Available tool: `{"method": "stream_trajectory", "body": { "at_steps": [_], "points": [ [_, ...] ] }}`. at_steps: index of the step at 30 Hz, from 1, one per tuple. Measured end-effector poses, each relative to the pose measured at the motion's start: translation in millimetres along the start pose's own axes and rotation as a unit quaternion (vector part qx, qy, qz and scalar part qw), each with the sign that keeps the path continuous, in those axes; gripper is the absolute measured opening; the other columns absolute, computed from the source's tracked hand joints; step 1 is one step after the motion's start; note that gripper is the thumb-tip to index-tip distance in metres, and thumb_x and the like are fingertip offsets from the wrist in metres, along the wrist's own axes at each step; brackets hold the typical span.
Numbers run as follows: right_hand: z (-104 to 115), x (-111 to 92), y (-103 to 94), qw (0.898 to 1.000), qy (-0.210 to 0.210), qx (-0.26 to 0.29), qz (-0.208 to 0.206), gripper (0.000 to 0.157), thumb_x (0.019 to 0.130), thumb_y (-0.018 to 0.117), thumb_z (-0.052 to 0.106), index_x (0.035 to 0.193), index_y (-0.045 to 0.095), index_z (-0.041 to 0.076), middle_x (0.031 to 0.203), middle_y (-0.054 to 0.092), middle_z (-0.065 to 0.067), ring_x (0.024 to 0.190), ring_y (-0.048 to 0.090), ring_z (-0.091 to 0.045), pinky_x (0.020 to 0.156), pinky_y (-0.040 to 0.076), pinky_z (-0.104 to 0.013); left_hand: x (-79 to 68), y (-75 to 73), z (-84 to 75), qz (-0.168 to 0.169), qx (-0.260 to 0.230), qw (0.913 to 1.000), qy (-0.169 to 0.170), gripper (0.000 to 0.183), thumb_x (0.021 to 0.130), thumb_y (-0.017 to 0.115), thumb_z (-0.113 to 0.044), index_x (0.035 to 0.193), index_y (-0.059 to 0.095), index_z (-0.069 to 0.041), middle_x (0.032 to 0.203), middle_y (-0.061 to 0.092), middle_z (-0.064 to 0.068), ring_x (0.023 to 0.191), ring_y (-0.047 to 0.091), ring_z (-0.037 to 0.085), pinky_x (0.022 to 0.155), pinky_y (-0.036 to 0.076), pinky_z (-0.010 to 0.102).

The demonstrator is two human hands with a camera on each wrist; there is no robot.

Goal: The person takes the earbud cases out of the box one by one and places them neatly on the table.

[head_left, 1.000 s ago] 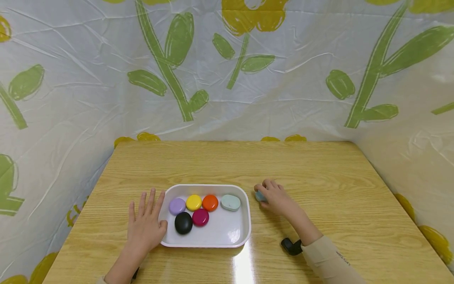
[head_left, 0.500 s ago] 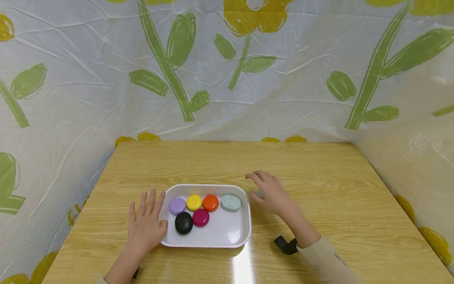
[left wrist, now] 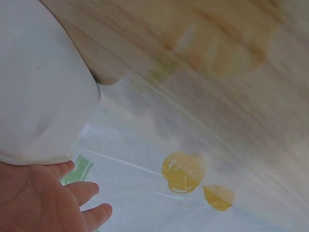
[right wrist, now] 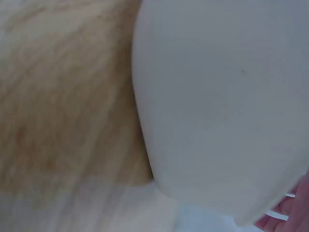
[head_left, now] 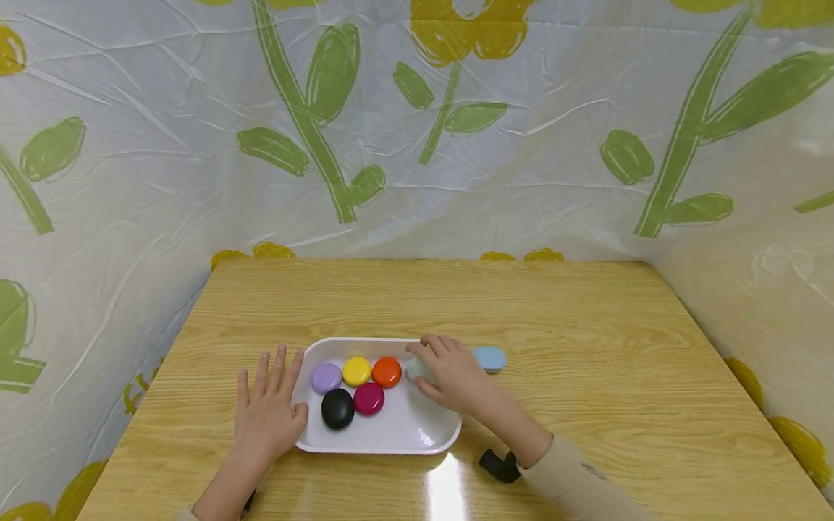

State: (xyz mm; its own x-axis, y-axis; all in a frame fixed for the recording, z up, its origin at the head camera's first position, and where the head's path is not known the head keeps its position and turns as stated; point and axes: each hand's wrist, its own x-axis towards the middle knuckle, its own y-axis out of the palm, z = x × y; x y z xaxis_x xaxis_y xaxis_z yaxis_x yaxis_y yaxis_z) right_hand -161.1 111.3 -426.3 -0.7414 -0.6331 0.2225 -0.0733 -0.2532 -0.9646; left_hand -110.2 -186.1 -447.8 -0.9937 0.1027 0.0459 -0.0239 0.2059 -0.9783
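A white tray point(head_left: 384, 443) on the table holds several smooth rounded pieces. Over its right side reaches my right hand point(head_left: 459, 376), thumb and fingers spread around a pale green oval piece point(head_left: 415, 371) that the hand partly covers. In the right wrist view, the tray's outer wall point(right wrist: 217, 106) hides most of that hand point(right wrist: 289, 208). My left hand point(head_left: 268, 416) lies with straight fingers along the tray's left rim. The left wrist view has its palm point(left wrist: 38, 198) right at the rim. Just beyond the tray's right edge, a light blue oval piece point(head_left: 491, 359) lies on the wood.
Inside the tray, purple point(head_left: 326, 378), yellow point(head_left: 356, 371) and orange point(head_left: 386, 372) round pieces form a back row, with black point(head_left: 337, 409) and magenta point(head_left: 368, 399) ones before them. A flower-printed sheet point(head_left: 508, 195) surrounds the wooden table point(head_left: 586, 325).
My right hand has let go of the light blue piece, leaving it on the table, and moved left over the pale green piece in the tray. The left hand has stayed put.
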Motion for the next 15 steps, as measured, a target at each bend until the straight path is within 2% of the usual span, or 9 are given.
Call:
{"method": "stream_trajectory", "body": {
  "at_steps": [4, 9, 15],
  "points": [
    [5, 2, 13.3, 0.999, -0.012, -0.027, 0.014, 0.045, 0.083, 0.061, 0.026, 0.125, 0.049, 0.016, 0.113, 0.05, -0.009, 0.105, 0.049, -0.027, 0.088, 0.045, -0.043, 0.0, 1.3, 0.2, -0.002, -0.001, 1.0, 0.0, 0.068, 0.083, 0.046, -0.021, 0.146, 0.022, -0.012, 0.152, 0.012, 0.016, 0.138, 0.001, 0.035, 0.107, -0.007, 0.057],
    [10, 3, 24.8, 0.998, -0.016, -0.056, 0.015, 0.05, 0.08, 0.064, 0.024, 0.127, 0.048, 0.015, 0.113, 0.05, -0.012, 0.109, 0.048, -0.032, 0.094, 0.042, -0.044, 0.5, 3.0, 0.3, -0.008, 0.001, 1.0, 0.0, 0.069, 0.082, 0.046, -0.021, 0.146, 0.023, -0.012, 0.151, 0.013, 0.016, 0.139, 0.002, 0.034, 0.107, -0.003, 0.057],
    [16, 3, 33.6, 0.993, -0.007, -0.117, 0.013, 0.053, 0.077, 0.068, 0.03, 0.125, 0.051, 0.014, 0.109, 0.049, -0.01, 0.104, 0.048, -0.033, 0.095, 0.038, -0.046, 0.2, 2.7, 1.0, -0.005, 0.002, 1.0, -0.001, 0.069, 0.082, 0.046, -0.021, 0.146, 0.022, -0.013, 0.152, 0.011, 0.015, 0.139, 0.001, 0.034, 0.107, -0.003, 0.058]
  ]
}}
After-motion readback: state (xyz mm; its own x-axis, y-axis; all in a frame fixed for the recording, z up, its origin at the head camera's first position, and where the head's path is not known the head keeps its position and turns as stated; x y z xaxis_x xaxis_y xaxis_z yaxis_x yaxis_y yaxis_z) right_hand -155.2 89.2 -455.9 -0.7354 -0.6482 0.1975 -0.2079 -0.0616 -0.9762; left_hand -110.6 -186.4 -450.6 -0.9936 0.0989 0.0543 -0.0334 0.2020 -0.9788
